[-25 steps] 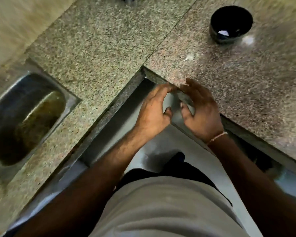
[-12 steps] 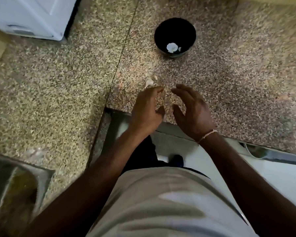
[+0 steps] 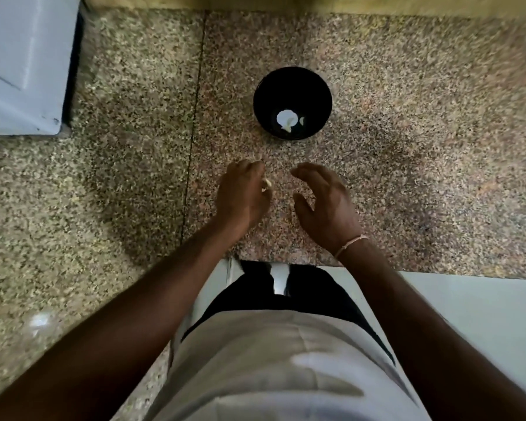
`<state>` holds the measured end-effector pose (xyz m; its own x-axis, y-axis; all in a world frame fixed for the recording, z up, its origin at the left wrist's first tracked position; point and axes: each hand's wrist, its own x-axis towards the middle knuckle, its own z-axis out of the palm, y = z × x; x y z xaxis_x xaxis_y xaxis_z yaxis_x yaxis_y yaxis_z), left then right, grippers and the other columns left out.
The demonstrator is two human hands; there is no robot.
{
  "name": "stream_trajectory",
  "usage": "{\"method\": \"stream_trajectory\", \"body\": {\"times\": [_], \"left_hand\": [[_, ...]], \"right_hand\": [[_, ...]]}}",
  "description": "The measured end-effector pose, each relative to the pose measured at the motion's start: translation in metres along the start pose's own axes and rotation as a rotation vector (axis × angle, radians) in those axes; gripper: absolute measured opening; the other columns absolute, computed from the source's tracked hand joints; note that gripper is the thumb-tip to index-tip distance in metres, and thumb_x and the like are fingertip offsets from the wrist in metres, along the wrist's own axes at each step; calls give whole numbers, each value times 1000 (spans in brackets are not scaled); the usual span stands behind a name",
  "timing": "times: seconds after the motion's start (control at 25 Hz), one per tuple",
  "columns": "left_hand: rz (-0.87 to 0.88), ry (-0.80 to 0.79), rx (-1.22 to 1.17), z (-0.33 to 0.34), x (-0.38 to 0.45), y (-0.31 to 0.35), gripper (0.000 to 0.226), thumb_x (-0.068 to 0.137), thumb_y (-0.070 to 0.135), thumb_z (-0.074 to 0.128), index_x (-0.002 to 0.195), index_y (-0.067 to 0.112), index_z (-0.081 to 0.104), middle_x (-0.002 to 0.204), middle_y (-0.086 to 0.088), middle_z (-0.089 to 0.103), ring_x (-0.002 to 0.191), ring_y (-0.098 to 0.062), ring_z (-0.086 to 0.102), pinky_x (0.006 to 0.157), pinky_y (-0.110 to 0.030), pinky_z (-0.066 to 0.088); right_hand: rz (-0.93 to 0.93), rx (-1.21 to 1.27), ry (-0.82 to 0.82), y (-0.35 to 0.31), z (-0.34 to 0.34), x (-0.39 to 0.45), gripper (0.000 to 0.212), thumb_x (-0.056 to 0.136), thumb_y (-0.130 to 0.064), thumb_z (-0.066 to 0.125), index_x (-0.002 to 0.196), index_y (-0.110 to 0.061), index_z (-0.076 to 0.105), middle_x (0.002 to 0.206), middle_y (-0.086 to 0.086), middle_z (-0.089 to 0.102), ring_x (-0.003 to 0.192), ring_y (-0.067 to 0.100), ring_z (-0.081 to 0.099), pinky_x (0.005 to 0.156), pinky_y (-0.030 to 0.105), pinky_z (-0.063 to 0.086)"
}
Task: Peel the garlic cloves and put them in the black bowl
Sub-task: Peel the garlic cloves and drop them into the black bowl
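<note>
Sitting at the far left edge, a pale blue-white appliance [image 3: 22, 65] is being cut off by the frame, so only its corner is showing. Speckled granite counter [image 3: 119, 183] is spreading across the view, with a dark seam running down it. The left hand [image 3: 242, 197] is curling its fingers inward and pinching a small pale garlic clove [image 3: 267, 185] at the thumb side; only a sliver of the clove is peeking out, so its long axis and pointing direction are too hidden to tell. Beyond the hands, near the counter's middle, the black bowl [image 3: 292, 77] is standing upright, mouth up, and holding a few white peeled pieces [image 3: 287, 120] at its bottom, blurred into pale patches. The right hand [image 3: 324, 202] is hovering just beside the left, apart from it, fingers loosely spread and gripping nothing, a thin thread bracelet [image 3: 349, 245] circling its wrist.
</note>
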<state>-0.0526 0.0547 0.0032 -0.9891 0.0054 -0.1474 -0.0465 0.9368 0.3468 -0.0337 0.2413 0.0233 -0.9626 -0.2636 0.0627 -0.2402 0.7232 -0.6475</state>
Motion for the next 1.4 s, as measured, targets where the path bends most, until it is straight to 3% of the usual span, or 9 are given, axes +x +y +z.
{"method": "stream_trajectory", "body": {"times": [0.12, 0.36, 0.56, 0.68, 0.84, 1.04, 1.12, 1.28, 1.4], "left_hand": [[-44, 27, 35, 6, 11, 5, 19, 92, 27, 71, 109, 19, 70, 107, -3, 70, 104, -27, 60, 81, -38, 48], [-65, -4, 26, 7, 14, 8, 13, 98, 26, 68, 107, 24, 78, 106, 3, 74, 103, -22, 58, 75, -33, 42], [-29, 109, -216, -15, 14, 9, 14, 100, 24, 65, 111, 21, 75, 101, 3, 73, 97, -20, 60, 76, -41, 54], [26, 225, -365, -37, 28, 25, 18, 99, 23, 69, 115, 19, 75, 99, 1, 73, 94, -20, 63, 73, -38, 56], [-43, 233, -384, -42, 73, 38, 19, 93, 26, 76, 113, 26, 75, 100, 2, 72, 90, -14, 68, 72, -35, 60], [-45, 191, -573, -50, 84, 31, 14, 92, 9, 75, 104, 16, 78, 95, 5, 78, 84, -5, 72, 73, -27, 61], [-72, 163, -611, -46, 67, 18, 14, 92, 8, 74, 102, 18, 77, 92, 8, 77, 81, -4, 72, 71, -27, 61], [-211, 96, -620, -28, 26, -18, 18, 92, 5, 72, 102, 20, 77, 95, 13, 75, 90, -3, 72, 83, -27, 60], [-364, -30, -584, -17, 0, -32, 18, 91, 7, 73, 105, 19, 78, 96, 9, 76, 89, -8, 71, 79, -24, 56]], "right_hand": [[-8, -33, -24, 8, 0, 7, 44, 89, -8, 70, 132, -12, 65, 137, 7, 61, 124, 29, 58, 99, 40, 52], [36, -19, -64, 19, -1, 16, 42, 90, -11, 70, 132, -14, 66, 140, 6, 60, 126, 27, 58, 101, 39, 52], [28, 36, -7, 10, -8, 41, 40, 90, -14, 68, 130, -15, 67, 135, 3, 63, 122, 24, 59, 96, 35, 53], [18, 70, 70, 6, -15, 68, 39, 90, -18, 67, 128, -15, 67, 130, 3, 65, 116, 25, 62, 93, 43, 56], [44, 51, 125, 10, -18, 104, 36, 89, -19, 62, 124, -12, 68, 118, 5, 69, 102, 25, 66, 86, 47, 57], [59, 12, 133, 11, -19, 113, 36, 90, -21, 63, 124, -15, 68, 115, 5, 69, 99, 26, 67, 82, 46, 57], [36, 13, 107, 5, -15, 102, 36, 90, -22, 63, 126, -13, 67, 118, 7, 68, 101, 27, 67, 83, 46, 58], [-26, 69, -82, -9, 12, 70, 35, 91, -18, 65, 126, -16, 67, 117, 7, 70, 88, 19, 70, 77, 38, 59], [72, 28, -251, -3, 46, 53, 36, 88, -20, 68, 124, -15, 69, 114, 11, 71, 91, 28, 70, 79, 42, 59]]}}
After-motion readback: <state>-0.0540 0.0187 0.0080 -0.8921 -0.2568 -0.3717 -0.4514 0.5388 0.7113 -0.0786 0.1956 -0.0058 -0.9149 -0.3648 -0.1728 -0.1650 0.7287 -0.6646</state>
